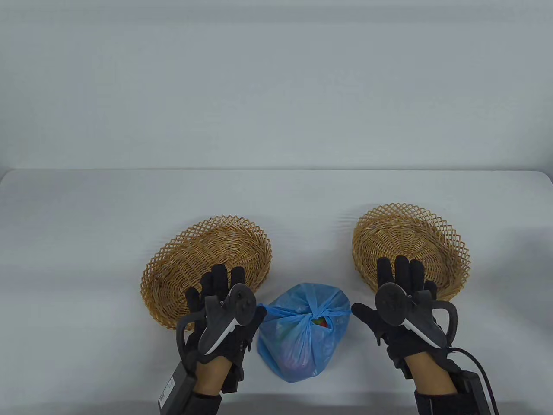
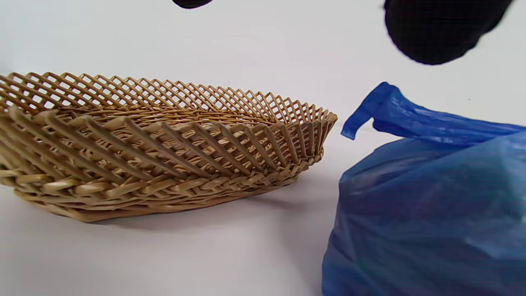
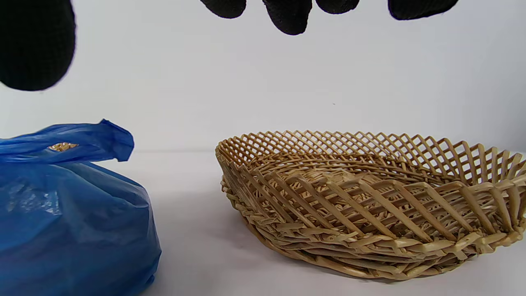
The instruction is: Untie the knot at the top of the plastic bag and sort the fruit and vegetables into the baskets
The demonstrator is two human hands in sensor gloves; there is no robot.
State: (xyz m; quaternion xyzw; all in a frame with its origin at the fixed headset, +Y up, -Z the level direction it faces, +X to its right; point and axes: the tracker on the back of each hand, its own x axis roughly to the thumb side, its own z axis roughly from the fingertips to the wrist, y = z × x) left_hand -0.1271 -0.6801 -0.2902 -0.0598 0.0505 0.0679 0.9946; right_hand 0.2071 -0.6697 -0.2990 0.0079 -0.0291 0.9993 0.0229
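Observation:
A blue plastic bag (image 1: 302, 333) sits near the table's front edge, its top tied in a knot (image 1: 316, 312). Red and green produce shows through a gap beside the knot. Two empty wicker baskets flank it: the left basket (image 1: 181, 259) and the right basket (image 1: 410, 233). My left hand (image 1: 224, 298) hovers flat, fingers straight, left of the bag and over the left basket's near rim. My right hand (image 1: 402, 285) hovers the same way to the bag's right, over the right basket's near rim. Neither hand touches the bag. The bag (image 2: 427, 205) and basket (image 2: 164, 144) fill the left wrist view; bag (image 3: 70, 213) and basket (image 3: 370, 201) the right.
The white table (image 1: 86, 225) stretches wide behind and beside the baskets, ending at a far edge against a pale wall. A cable (image 1: 479, 367) runs from my right wrist off the bottom right corner.

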